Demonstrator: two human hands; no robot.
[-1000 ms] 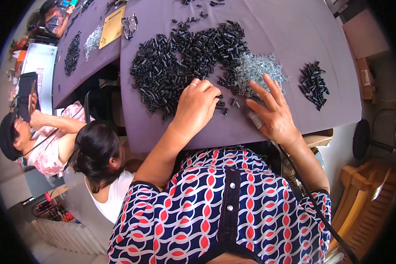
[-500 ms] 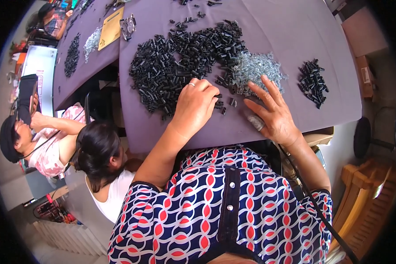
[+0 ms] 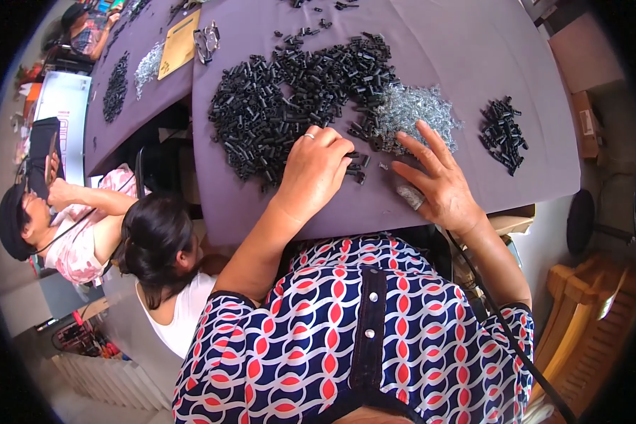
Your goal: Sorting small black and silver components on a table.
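Spreading beneath everything, the bench is wearing a smooth, faintly creased purple-grey cloth. Left of its middle, the big black heap is sprawling, seemingly making up most of what is left; its short, tubular pieces are looking hard and plastic. At that heap's near side, the left hand is curling, its fingers drawn together beside a dark piece; whether they are gripping it, one cannot tell. The right hand is fanning its fingers loosely apart, apparently holding nothing, their tips lying over the near fringe of the pale pile, a glinting tangle resembling tiny coils. Toward the bench's right edge, a small black pile is sitting alone, perhaps the finished share. Grey wrapping is covering one right-hand digit. Loose black pieces are lying between the hands. A thin ring is circling a left-hand finger.
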